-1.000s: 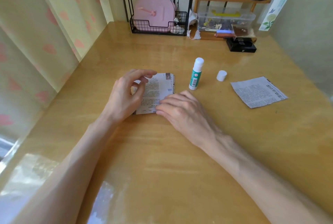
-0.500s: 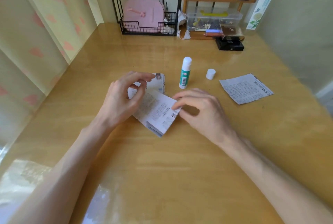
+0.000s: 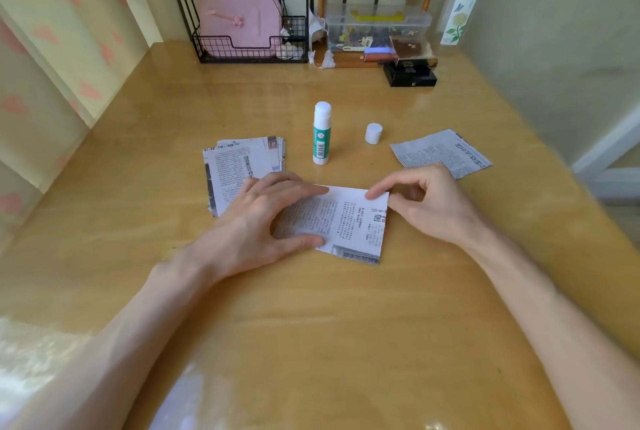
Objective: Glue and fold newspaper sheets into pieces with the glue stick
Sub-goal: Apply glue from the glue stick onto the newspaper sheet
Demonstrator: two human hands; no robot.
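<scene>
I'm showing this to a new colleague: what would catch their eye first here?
In the middle of the table, the left hand presses flat on a newspaper sheet while the right hand pinches its far right corner. Just behind stands an uncapped glue stick, its cap to the right and a paper stack to the left.

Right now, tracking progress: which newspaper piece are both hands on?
The middle newspaper piece: left hand presses it, right hand pinches its far corner; stack and lone sheet lie beyond.
</scene>
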